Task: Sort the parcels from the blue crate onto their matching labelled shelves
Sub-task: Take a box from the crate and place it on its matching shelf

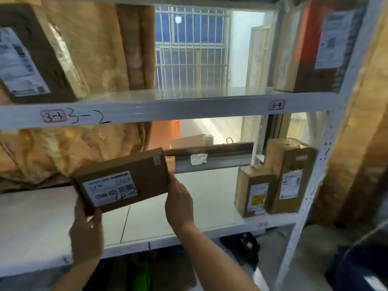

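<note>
A flat brown cardboard parcel (123,180) with a white shipping label and handwritten black marks is held tilted above the lower white shelf (210,196). My left hand (87,234) grips its lower left corner from below. My right hand (178,202) holds its right edge, fingers behind the box. The upper shelf (189,106) carries a pink tag (53,116) reading 3-3 with handwritten 3-2 beside it, and a second pink tag (276,105) to the right.
Two upright brown boxes (273,179) stand at the right end of the lower shelf. On the upper shelf, a labelled box (31,57) leans at the left and another (315,47) stands at the right. Crumpled tan wrapping (69,150) fills the left rear. A barred window (191,45) lies behind.
</note>
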### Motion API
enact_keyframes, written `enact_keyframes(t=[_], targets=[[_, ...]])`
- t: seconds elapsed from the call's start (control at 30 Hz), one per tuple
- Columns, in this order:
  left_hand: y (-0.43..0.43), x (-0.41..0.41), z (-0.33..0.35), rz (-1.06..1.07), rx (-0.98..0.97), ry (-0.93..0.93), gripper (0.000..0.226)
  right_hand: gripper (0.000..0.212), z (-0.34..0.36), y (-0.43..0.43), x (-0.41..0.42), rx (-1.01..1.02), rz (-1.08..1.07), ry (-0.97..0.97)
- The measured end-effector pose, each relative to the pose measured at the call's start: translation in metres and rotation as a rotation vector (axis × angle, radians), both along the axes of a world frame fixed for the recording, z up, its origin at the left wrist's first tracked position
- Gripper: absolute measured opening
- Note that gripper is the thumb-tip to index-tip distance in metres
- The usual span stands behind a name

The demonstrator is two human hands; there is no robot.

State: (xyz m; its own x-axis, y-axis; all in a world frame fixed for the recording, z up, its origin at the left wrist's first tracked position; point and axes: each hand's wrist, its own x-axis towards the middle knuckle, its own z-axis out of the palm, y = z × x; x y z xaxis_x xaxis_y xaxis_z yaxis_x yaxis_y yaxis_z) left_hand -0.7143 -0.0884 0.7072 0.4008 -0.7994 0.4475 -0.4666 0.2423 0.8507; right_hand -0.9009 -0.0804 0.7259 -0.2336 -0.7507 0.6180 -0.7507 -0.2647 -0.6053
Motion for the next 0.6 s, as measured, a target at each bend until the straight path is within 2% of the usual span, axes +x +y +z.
enact_keyframes(t=[0.17, 0.27, 0.4, 0.6], targets=[[-0.009, -0.094, -0.029, -0.166, 0.157, 0.029, 0.050, 0.035, -0.028, 0.013, -0.095, 0.051, -0.153, -0.088], [-0.021, -0.138, -0.043, -0.256, 0.176, -0.048, 0.052, 0.033, -0.054, 0.008, -0.140, 0.097, -0.269, -0.073], [-0.039, -0.176, -0.059, -0.347, 0.253, -0.028, 0.052, 0.023, -0.082, 0.003, -0.181, 0.161, -0.412, -0.067], [-0.049, -0.214, -0.095, -0.382, 0.384, -0.027, 0.050, 0.031, -0.122, 0.004, -0.217, 0.352, -0.443, -0.160]])
